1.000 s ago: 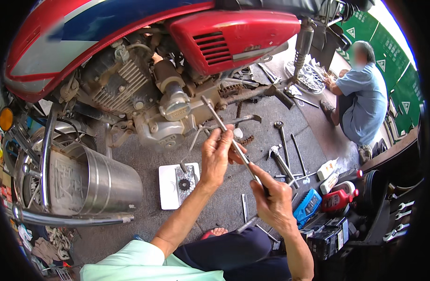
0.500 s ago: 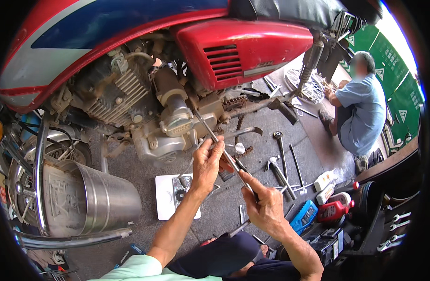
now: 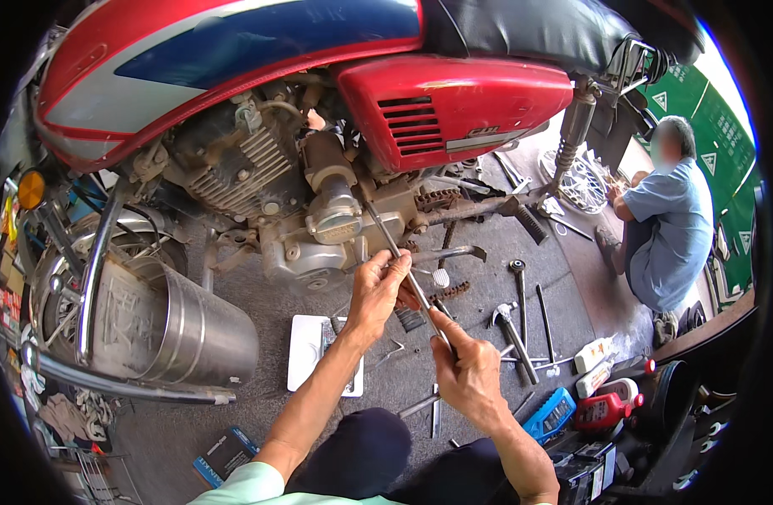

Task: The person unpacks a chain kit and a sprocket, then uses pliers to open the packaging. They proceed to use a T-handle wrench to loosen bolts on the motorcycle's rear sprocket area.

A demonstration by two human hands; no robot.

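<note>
A long thin metal rod [image 3: 382, 225] slants up from my hands to the engine of a red motorcycle [image 3: 479, 105]. Its far end meets the engine casing just right of a round cylindrical housing [image 3: 332, 210]; the contact itself is too small to make out. My left hand [image 3: 376, 295] is closed around the rod's middle. Lower down and to the right, my right hand [image 3: 472, 374] grips the near end, forefinger stretched along it. Below the engine cover [image 3: 306, 261], a white tray [image 3: 303, 370] with small parts lies partly behind my left forearm.
A hammer [image 3: 516, 341], a ratchet [image 3: 522, 295] and a dark bar [image 3: 544, 324] lie on the floor. Bottles [image 3: 601, 410] and a blue case [image 3: 548, 415] stand right. A metal bucket [image 3: 205, 332] is left. Another person [image 3: 668, 215] crouches beside a wheel [image 3: 576, 183].
The whole view has shifted, so the motorcycle and bucket sit farther right in the picture. Both my hands keep their grip on the rod, whose far end stays at the engine.
</note>
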